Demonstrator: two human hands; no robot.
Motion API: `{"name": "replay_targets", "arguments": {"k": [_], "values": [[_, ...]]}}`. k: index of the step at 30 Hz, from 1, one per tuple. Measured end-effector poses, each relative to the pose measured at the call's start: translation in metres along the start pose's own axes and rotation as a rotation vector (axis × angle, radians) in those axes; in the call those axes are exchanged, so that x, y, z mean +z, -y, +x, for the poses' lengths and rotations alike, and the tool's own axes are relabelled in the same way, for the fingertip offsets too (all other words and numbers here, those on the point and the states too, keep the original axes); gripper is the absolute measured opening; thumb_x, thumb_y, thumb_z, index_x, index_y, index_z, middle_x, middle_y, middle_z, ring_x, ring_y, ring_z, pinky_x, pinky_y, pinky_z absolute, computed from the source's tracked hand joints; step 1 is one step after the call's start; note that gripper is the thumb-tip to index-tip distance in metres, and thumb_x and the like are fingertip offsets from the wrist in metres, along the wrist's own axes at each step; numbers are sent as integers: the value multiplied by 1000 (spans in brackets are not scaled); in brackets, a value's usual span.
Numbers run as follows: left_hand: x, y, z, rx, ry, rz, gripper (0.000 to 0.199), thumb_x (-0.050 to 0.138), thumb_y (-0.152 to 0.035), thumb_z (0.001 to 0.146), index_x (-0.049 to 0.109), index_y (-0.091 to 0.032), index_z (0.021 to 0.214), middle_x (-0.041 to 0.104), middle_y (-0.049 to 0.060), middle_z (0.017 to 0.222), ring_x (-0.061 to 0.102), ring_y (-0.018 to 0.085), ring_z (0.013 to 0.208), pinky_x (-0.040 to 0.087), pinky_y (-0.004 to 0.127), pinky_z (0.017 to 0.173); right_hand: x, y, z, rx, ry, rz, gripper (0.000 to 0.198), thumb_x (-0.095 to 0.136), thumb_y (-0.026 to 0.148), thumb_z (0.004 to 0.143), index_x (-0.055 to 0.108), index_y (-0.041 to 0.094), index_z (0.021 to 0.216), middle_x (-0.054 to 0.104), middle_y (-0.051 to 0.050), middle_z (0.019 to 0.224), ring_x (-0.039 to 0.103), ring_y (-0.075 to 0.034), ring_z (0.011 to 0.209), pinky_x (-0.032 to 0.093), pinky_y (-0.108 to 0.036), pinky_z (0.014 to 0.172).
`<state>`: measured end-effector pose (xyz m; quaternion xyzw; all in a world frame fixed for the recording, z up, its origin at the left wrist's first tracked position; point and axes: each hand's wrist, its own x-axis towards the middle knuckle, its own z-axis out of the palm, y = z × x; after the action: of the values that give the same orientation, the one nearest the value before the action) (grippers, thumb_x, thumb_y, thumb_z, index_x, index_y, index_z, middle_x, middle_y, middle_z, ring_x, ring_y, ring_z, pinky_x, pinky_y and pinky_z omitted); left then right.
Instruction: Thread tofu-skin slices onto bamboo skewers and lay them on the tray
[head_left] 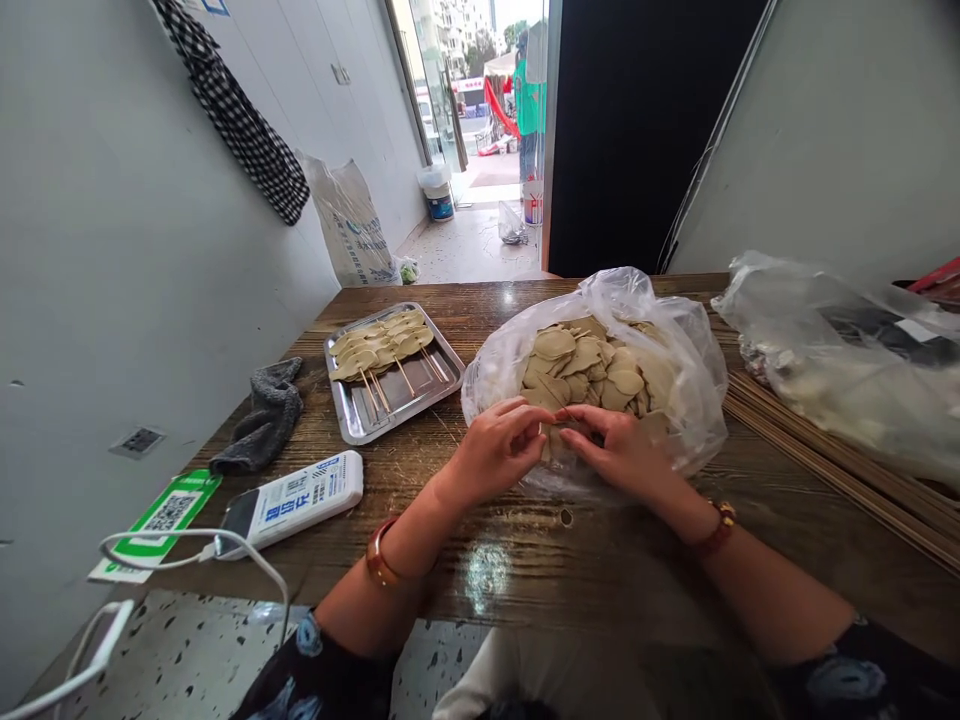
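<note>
My left hand (502,440) and my right hand (622,445) meet at the fingertips over the near edge of a clear plastic bag (697,375). Both hands are closed in a pinch. A thin line like a stick shows between the fingertips, but what each hand grips is too small to make out. Inside the opened bag lies a heap of flat, beige, oval slices (581,360). To the left, a metal tray (349,425) carries several skewers (405,375) threaded with the same kind of slices, their bare stick ends pointing toward me.
A bundle of long thin sticks (832,450) lies at right beside another plastic bag (862,340). At left are a grey cloth (266,410), a white power bank (311,495) with a cable (262,555), and a green QR card (161,520). Beyond the wooden table (487,550) is a doorway.
</note>
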<state>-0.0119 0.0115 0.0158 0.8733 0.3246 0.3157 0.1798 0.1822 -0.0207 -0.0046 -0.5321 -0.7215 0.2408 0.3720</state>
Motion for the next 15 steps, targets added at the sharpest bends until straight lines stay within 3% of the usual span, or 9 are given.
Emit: {"name": "replay_targets", "arguments": {"k": [6,15], "values": [[-1,-4,1,14,0,-47,17,54,-17,83,65,-17,96,55,-1,69,51,10,65,43,22,63,10,-7,2,-26,56,38,31,57,24,83,67,14,111,69,-1,74,57,-14,59,41,-24,56],[0,1,3,-104,-54,-15,18,56,-14,81,66,-17,95,55,-1,69,51,10,65,43,23,66,5,0,3,42,-54,133,13,59,27,82,67,17,82,62,2,64,52,-11,56,37,-21,53]]}}
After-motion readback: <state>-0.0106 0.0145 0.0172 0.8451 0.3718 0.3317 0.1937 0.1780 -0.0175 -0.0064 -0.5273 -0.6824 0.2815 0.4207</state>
